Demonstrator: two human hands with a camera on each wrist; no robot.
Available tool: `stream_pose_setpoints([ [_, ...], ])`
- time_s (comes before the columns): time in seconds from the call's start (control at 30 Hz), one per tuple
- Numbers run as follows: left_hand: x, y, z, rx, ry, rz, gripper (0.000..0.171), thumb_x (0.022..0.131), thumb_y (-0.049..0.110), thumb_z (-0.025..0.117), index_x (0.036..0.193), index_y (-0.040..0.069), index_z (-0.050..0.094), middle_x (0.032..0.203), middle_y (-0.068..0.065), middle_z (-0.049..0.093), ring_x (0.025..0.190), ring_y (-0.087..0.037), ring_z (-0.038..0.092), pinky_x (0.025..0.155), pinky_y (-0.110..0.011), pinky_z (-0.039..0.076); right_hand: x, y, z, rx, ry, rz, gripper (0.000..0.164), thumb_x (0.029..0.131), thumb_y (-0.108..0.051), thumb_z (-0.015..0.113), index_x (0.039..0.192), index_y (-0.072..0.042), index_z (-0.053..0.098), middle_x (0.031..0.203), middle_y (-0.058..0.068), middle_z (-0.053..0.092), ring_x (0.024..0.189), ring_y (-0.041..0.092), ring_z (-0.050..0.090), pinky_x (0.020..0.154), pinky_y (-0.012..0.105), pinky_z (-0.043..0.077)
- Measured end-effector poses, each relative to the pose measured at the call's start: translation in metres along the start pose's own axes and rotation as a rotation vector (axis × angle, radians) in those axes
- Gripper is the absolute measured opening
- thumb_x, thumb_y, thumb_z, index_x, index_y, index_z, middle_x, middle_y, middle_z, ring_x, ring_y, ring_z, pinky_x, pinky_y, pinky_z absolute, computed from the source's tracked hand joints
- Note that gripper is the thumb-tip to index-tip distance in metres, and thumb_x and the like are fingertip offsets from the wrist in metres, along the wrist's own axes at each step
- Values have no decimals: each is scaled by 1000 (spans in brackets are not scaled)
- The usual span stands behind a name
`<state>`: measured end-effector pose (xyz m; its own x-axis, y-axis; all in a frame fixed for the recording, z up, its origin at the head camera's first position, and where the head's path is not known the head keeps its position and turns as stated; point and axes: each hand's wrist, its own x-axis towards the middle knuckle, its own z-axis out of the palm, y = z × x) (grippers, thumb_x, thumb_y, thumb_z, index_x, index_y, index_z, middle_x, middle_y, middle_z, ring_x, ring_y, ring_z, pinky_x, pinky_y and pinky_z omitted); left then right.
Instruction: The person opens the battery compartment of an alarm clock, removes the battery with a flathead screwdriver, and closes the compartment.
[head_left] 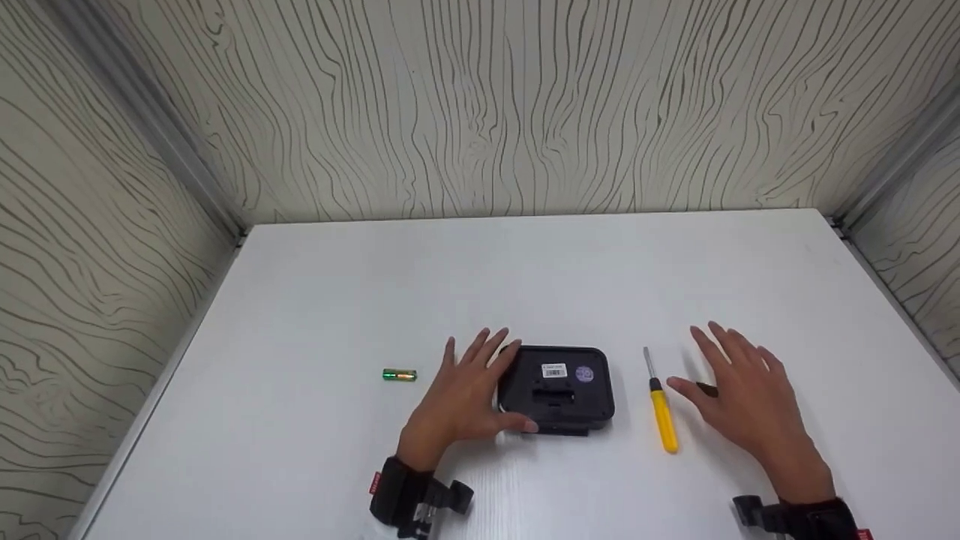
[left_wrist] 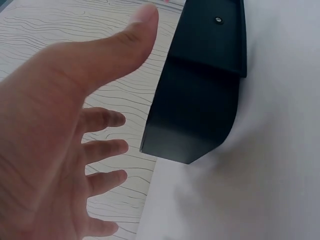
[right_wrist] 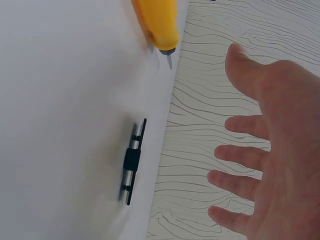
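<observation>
A black rectangular device [head_left: 592,401] with rounded corners lies on the table, a white label, a round purple sticker and a narrow recess on its upper face. At its left side is my left hand [head_left: 469,397], fingers spread and thumb by the near edge; the left wrist view shows the thumb and fingers uncurled beside the dark casing [left_wrist: 195,105]. My right hand [head_left: 750,405] hovers with spread fingers, holding nothing. Partly hidden under it is a small black strip [right_wrist: 132,160] with a raised middle block. Left of that hand lies a yellow-handled screwdriver [head_left: 664,420], its shaft pointing away.
A green and gold battery [head_left: 399,374] lies left of my left hand; whether it is one or two side by side I cannot tell. The white table [head_left: 337,285] meets wood-grain patterned panels [head_left: 480,112] at the back and sides.
</observation>
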<state>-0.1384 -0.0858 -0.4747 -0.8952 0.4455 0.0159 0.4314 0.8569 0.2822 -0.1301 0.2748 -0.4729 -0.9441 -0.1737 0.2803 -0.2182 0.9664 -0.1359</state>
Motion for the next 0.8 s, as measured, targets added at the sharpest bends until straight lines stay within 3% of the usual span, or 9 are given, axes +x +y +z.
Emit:
stream_pose_setpoints([
  [0.43, 2, 4, 7, -26, -38, 2, 107, 69, 77, 65, 155, 25, 26, 163, 0, 22, 151, -23, 19, 118, -61, 13, -18, 14, 5, 1, -109, 78, 76, 82, -43, 73, 140, -2, 47, 138, 29, 49, 124, 46, 45, 100, 67, 33],
  [0.57, 2, 3, 9, -32, -41, -2, 108, 69, 78, 64, 155, 24, 27, 162, 0, 23, 151, -23, 20, 118, -61, 14, -23, 17, 4, 5, -94, 59, 71, 78, -38, 77, 135, -1, 53, 132, 27, 56, 119, 46, 51, 96, 66, 38],
  [0.8, 3, 4, 10, -53, -35, -1, 107, 70, 77, 65, 154, 23, 28, 162, -2, 25, 150, -23, 22, 118, -62, 13, -27, 19, 3, -4, -163, 93, 55, 74, -29, 81, 120, -3, 64, 118, 24, 65, 104, 45, 60, 88, 65, 44],
])
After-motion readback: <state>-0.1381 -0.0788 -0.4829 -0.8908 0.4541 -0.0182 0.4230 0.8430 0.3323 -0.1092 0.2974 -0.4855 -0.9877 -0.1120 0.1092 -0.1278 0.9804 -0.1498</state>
